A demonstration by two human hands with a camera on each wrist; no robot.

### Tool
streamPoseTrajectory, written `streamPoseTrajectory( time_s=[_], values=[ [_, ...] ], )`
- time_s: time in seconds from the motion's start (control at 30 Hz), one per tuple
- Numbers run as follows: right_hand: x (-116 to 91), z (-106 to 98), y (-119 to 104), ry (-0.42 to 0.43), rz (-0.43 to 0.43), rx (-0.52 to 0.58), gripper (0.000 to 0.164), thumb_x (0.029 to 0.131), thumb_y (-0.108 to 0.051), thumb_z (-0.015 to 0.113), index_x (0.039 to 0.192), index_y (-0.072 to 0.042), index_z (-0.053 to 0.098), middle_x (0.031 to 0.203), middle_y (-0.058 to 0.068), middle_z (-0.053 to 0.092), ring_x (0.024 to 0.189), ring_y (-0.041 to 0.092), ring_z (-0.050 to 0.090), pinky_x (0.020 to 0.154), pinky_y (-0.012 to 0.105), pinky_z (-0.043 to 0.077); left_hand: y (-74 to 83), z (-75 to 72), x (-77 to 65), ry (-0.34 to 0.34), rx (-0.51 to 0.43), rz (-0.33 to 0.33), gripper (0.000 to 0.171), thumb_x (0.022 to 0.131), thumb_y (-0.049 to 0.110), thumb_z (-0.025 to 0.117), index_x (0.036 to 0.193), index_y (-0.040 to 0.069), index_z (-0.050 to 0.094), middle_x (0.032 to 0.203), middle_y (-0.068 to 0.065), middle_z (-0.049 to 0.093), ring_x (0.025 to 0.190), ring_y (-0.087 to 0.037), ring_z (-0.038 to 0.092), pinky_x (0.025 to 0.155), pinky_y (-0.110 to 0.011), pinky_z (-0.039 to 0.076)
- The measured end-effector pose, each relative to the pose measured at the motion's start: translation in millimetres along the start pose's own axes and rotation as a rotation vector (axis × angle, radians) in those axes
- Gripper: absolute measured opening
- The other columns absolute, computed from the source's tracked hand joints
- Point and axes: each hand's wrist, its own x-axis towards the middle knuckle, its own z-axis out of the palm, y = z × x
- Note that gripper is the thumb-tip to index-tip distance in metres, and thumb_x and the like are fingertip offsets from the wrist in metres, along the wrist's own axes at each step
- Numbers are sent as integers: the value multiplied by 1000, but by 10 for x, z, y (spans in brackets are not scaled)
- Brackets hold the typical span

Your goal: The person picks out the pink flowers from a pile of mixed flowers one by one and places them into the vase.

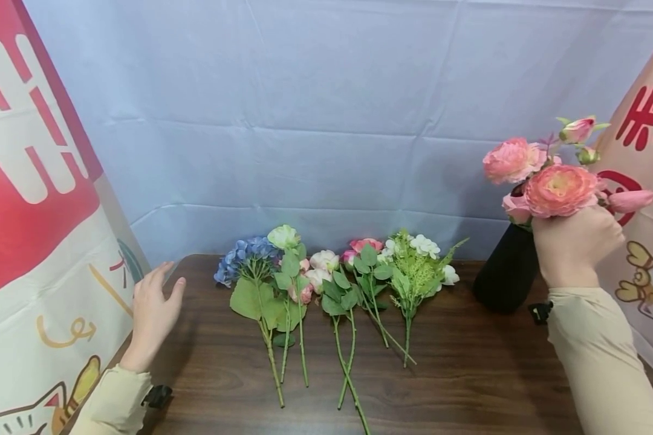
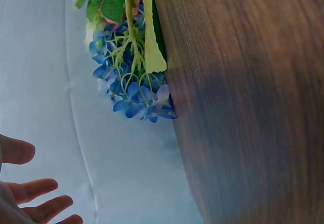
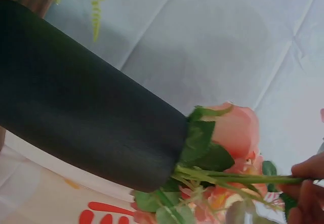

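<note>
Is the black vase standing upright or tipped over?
Upright: in the head view, the black vase stands on the table, its top beneath pink flowers.

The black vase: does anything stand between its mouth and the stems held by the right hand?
Nothing visible: the stems in the right hand reach the mouth of the black vase. Leaves and a pink flower crowd that mouth; whether the stems enter is unclear.
</note>
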Motion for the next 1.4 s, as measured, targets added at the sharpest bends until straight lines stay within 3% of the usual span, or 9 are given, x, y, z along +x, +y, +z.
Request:
streamPoseTrajectory(
  time_s=[0.13, 0.3, 0.5, 0.7, 0.9, 1.2, 1.4],
  values=[
    [-17, 8, 5, 7, 42, 34, 61, 79, -44, 45, 115, 4, 52, 102, 31, 58, 94, 50, 49, 78, 57, 36, -12, -2, 7, 3, 3, -3, 42, 87, 22, 51, 123, 1, 49, 129, -21, 44, 115, -41, 34, 93, -52, 24],
    [42, 6, 24, 59, 31, 13, 68, 78, -51, 44, 113, 6, 51, 100, 32, 57, 92, 50, 49, 76, 57, 36, -20, 2, 16, 1, 8, -3, 42, 87, 22, 51, 124, 2, 48, 130, -21, 44, 115, -41, 35, 93, -52, 24],
    [143, -7, 77, -65, 69, -58, 84, 78, -62, 40, 121, 11, 41, 106, 37, 50, 97, 52, 44, 80, 60, 32, -8, 0, 7, -15, 8, -12, 42, 88, 22, 50, 125, 3, 47, 130, -21, 43, 116, -43, 34, 92, -54, 23],
    [136, 53, 113, -125, 6, -155, 72, 83, -48, 37, 115, 16, 43, 99, 43, 49, 89, 57, 44, 76, 61, 35, 0, 0, 4, -13, 12, -10, 43, 87, 22, 51, 126, 3, 47, 130, -20, 44, 115, -43, 34, 91, -54, 24],
    [140, 120, 170, -165, -20, -113, 63, 82, -37, 41, 109, 19, 45, 93, 43, 48, 84, 56, 43, 70, 63, 33, -14, 6, 12, -2, 4, -2, 42, 87, 21, 52, 124, 2, 49, 129, -21, 45, 115, -42, 35, 92, -52, 24],
    [105, 250, 225, -246, -52, -184, 66, 84, -43, 40, 100, 21, 46, 88, 43, 48, 79, 56, 44, 64, 62, 35, -33, -18, 23, 13, -2, 2, 41, 87, 20, 52, 123, 1, 49, 128, -21, 44, 116, -42, 35, 94, -51, 24],
    [-18, 353, 310, -260, -23, -202, 64, 83, -40, 46, 94, 23, 47, 88, 43, 49, 79, 56, 45, 65, 62, 35, -50, -17, 22, 1, -8, 1, 42, 88, 22, 50, 125, 2, 47, 129, -21, 44, 116, -42, 34, 93, -53, 24]
  ],
)
